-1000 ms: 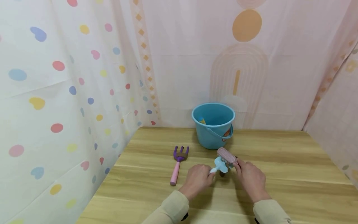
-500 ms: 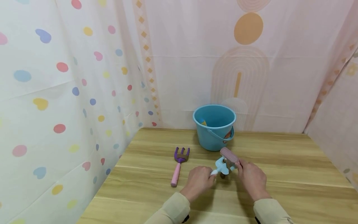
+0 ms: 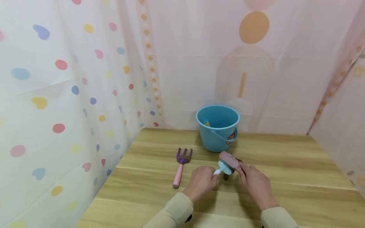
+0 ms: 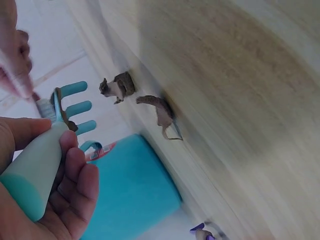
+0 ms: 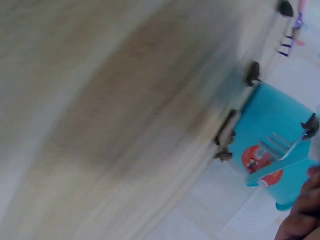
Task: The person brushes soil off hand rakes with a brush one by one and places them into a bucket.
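Note:
My left hand (image 3: 201,180) grips the pale handle (image 4: 42,165) of a light-blue toy garden fork (image 3: 223,167). Three blue tines (image 4: 79,108) show in the left wrist view, with brown dirt-like stuff (image 4: 70,123) stuck at their base. In my right hand (image 3: 256,185) is a pink-backed brush (image 3: 229,160), pinched by its handle. Its white bristles (image 4: 46,108) press against the fork's head. Below the tools, brown crumpled pieces (image 4: 159,111) lie on the table, partly hidden by the brush in the head view.
A blue bucket (image 3: 214,139) stands at the back of the wooden table (image 3: 285,177), with something blue and yellow (image 3: 206,123) inside. A purple toy fork with a pink handle (image 3: 178,175) lies left of my left hand, brown stuff across its tines. Patterned curtains (image 3: 185,79) surround the table.
The brush has shifted slightly left and down over the blue fork's head, after moving a little right earlier. My left hand keeps its grip and has barely moved.

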A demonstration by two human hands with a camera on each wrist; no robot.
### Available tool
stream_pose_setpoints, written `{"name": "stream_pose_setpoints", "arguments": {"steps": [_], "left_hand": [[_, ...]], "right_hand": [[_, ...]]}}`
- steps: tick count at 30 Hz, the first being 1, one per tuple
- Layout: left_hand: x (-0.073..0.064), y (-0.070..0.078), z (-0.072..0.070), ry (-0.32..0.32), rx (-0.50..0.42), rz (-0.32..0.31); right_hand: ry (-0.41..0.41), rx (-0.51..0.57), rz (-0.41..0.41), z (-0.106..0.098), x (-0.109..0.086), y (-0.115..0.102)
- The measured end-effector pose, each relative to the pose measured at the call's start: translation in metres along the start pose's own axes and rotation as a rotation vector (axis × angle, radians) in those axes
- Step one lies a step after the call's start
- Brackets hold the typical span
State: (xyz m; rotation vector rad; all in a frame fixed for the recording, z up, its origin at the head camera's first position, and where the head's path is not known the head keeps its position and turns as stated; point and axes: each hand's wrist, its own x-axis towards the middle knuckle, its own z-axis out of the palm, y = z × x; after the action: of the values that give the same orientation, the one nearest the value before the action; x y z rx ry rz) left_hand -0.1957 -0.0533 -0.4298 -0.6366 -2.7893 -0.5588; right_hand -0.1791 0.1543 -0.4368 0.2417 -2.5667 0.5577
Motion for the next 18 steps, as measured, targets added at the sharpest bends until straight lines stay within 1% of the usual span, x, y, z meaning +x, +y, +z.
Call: {"name": "stream_pose_setpoints", "arguments": {"steps": [2,4,7,13,18], "left_hand": [[-0.001,0.000,0.000,0.005,0.007,0.009],[-0.002,0.001,-0.001,0.010,0.020,0.014],[-0.003,0.001,0.000,0.009,0.029,0.011],[-0.005,0.001,-0.004,0.034,0.025,0.007],[-0.007,0.000,-0.007,0.032,0.035,0.002]], "right_hand": [[-0.008,-0.025,0.016,0.001,-0.001,-0.001],[-0.021,-0.038,0.049,0.002,0.000,-0.001],[-0.054,-0.032,0.087,0.002,0.004,-0.001],[-0.048,-0.021,0.110,0.002,0.009,0.000],[-0.090,-0.006,0.143,-0.001,0.010,-0.001]]}}
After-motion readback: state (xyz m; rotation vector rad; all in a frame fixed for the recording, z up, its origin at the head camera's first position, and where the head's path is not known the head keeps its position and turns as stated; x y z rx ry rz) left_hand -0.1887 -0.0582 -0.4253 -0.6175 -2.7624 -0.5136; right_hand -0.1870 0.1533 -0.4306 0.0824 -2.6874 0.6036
